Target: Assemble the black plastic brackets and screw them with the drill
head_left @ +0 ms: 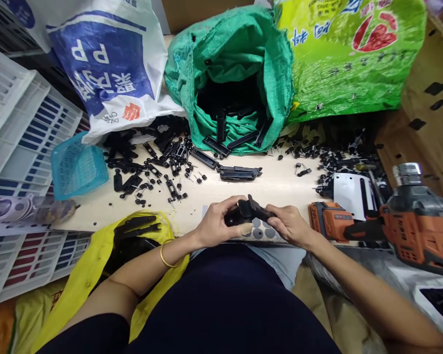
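Observation:
Close to my body, over the table's front edge, my left hand [218,222] is wrapped round a black plastic part [246,209]. My right hand [291,225] pinches the slimmer black end that sticks out to the right. Whether this is one piece or two joined pieces, I cannot tell. Beyond the hands, a long black bracket-like part [239,172] lies on the tabletop [280,189]. Similar long parts rest in the mouth of a green woven sack [180,83].
Loose black parts [133,179] and small pins are scattered at left, more [302,169] at right. An orange cordless impact wrench [409,226] stands at right. Around are a blue basket [79,167], a yellow sack [96,265], white crates [33,128], and white [107,64] and green-yellow [339,83] bags.

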A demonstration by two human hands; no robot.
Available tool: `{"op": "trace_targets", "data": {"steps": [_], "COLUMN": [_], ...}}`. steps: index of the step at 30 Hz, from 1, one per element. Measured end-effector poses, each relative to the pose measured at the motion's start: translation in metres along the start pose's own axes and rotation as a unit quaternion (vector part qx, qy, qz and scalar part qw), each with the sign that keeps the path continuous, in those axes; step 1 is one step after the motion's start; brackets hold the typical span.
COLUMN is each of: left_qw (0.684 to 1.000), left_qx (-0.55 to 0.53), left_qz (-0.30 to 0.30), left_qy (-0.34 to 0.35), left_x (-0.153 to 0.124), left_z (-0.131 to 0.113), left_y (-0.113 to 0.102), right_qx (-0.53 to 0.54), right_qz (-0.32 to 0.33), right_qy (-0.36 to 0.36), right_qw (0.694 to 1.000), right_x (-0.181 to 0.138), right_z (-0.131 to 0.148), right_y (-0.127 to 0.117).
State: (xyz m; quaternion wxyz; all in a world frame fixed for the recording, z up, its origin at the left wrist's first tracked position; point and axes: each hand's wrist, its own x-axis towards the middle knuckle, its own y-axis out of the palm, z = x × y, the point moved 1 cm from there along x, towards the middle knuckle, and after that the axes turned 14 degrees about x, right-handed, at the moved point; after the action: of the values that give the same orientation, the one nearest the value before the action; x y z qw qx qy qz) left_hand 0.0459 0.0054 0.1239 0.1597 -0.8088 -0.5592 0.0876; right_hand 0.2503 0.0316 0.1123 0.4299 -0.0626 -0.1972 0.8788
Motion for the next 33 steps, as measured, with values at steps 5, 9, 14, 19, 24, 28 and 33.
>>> {"op": "trace_targets", "data": {"steps": [5,9,14,19,24,28,33], "left_qw": [0.998,0.99,0.991,0.999,0.999,0.989,0.98], "left_qx": [0.02,0.13,0.125,0.041,0.006,-0.089,-0.128], "left_qz": [-0.064,0.025,0.006,-0.019,-0.042,-0.119,-0.15], "left_qy": [0.002,0.048,0.037,0.019,0.027,-0.001,0.016], "left_x": [0.001,0.0,0.0,0.0,-0.012,-0.013,-0.006], "left_z": [-0.006,-0.006,0.001,0.009,0.009,0.005,-0.002], "left_y": [-0.004,-0.018,-0.015,-0.008,0.002,0.018,0.03], "right_qx": [0.096,-0.002,0.036,0.192,0.176,0.242,0.307], "right_qz": [-0.114,0.026,-0.019,-0.079,-0.017,-0.084,-0.265], "right_qy": [-0.007,-0.046,-0.007,0.035,0.055,0.091,0.104], "right_qw": [0.989,0.999,0.999,0.978,0.983,0.962,0.908], "right_x": [-0.002,0.004,0.002,-0.005,-0.011,-0.015,0.003], "right_z": [0.003,0.004,0.003,0.005,0.018,0.015,-0.001], "right_y": [0.026,0.002,0.008,0.042,0.034,0.043,0.087]}}
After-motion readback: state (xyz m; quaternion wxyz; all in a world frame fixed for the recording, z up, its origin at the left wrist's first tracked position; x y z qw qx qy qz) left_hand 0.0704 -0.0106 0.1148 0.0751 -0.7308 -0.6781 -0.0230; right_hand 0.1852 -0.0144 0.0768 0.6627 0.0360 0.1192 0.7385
